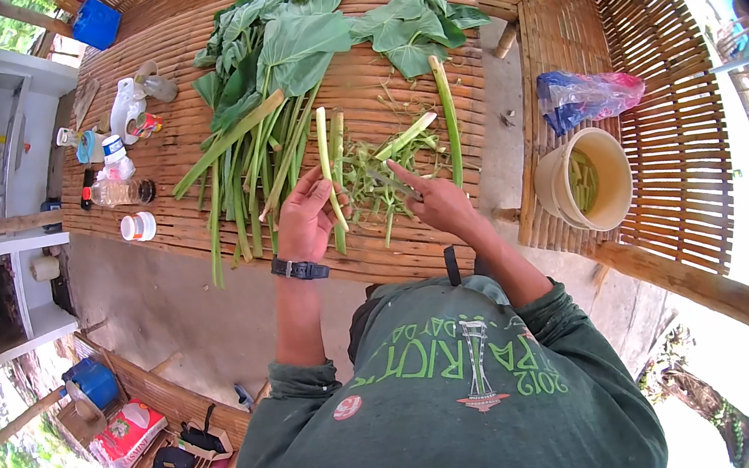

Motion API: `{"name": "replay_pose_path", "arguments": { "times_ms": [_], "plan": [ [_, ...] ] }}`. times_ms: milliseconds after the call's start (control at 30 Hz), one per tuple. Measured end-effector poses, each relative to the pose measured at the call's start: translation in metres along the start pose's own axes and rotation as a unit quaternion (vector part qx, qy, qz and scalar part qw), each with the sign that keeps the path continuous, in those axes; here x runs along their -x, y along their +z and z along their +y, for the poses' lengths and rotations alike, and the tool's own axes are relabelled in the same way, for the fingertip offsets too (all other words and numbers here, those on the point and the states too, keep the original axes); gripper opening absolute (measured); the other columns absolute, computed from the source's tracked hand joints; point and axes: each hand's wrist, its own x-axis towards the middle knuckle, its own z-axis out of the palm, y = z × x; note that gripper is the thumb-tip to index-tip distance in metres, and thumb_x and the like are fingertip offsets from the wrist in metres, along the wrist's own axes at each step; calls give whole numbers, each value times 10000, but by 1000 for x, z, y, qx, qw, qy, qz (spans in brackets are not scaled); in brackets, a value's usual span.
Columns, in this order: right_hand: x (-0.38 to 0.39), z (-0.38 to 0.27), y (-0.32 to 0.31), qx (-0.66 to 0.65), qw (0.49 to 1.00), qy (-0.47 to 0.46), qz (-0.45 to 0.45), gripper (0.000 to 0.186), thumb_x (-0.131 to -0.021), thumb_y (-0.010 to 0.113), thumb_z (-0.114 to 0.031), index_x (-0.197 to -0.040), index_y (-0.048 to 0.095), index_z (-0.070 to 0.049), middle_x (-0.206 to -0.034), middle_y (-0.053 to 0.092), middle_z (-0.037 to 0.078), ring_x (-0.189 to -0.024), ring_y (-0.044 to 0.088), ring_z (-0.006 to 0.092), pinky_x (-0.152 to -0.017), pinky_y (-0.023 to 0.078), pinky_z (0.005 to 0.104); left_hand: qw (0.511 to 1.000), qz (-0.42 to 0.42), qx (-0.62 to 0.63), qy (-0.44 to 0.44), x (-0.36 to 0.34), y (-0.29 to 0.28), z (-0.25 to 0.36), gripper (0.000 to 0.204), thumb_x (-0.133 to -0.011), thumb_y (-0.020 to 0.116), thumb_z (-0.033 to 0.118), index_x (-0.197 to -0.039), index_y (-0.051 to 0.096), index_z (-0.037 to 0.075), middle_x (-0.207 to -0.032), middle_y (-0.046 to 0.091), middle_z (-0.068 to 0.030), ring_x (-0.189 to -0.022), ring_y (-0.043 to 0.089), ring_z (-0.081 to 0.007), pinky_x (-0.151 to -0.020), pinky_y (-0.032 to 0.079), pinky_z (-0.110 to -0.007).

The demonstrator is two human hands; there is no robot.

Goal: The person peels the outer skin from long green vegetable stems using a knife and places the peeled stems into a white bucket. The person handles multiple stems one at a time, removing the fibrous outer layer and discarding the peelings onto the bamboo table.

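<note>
A slatted bamboo tabletop (182,89) carries a big heap of leaves (299,39) with long green stalks (241,171). To the right stands a pale bucket (617,171) with cut pieces inside. The left hand (306,220) is curled around one peeled stalk (329,178), gripping it upright over the tabletop's near edge. The right hand (437,198) is closed on a knife (386,180), forefinger stretched along it, just beside that stalk. Thin peelings (369,192) lie between the hands.
</note>
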Motion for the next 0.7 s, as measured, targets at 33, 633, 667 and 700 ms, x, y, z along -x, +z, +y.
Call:
{"name": "replay_pose_path", "arguments": {
  "times_ms": [33,633,667,700],
  "plan": [
    [0,3,2,-23,1000,1,18,446,-975,675,-295,-1412,644,-213,-786,709,208,-781,705,446,-743,557,537,1000,9,-17,11,3,2,-1,347,-1065,656,125,-1400,603,55,-1021,705,-49,-879,714,-189,-763,624,-372],
    [140,114,-104,-207,941,33,266,447,-1099,532,-357,-1449,617,-93,-1206,728,237,-1082,694,443,-921,548,514,967,0,-256,-22,-46,225,-165,176,-1015,733,126,-1153,700,21,-947,740,-31,-805,710,-119,-679,609,-284],
    [151,132,-106,-195,936,39,289,440,-1101,529,-350,-1439,623,-84,-1213,724,240,-1093,690,442,-927,546,513,963,-28,-266,-27,-55,245,-182,165,-1015,733,127,-1139,704,22,-938,740,-30,-800,710,-117,-675,608,-282],
    [162,148,-110,-183,931,45,313,434,-1103,526,-343,-1428,629,-75,-1220,719,243,-1104,686,442,-934,544,511,959,-57,-276,-32,-63,264,-201,155,-1014,733,129,-1125,708,23,-929,741,-29,-795,711,-115,-670,607,-280]
  ]
}}
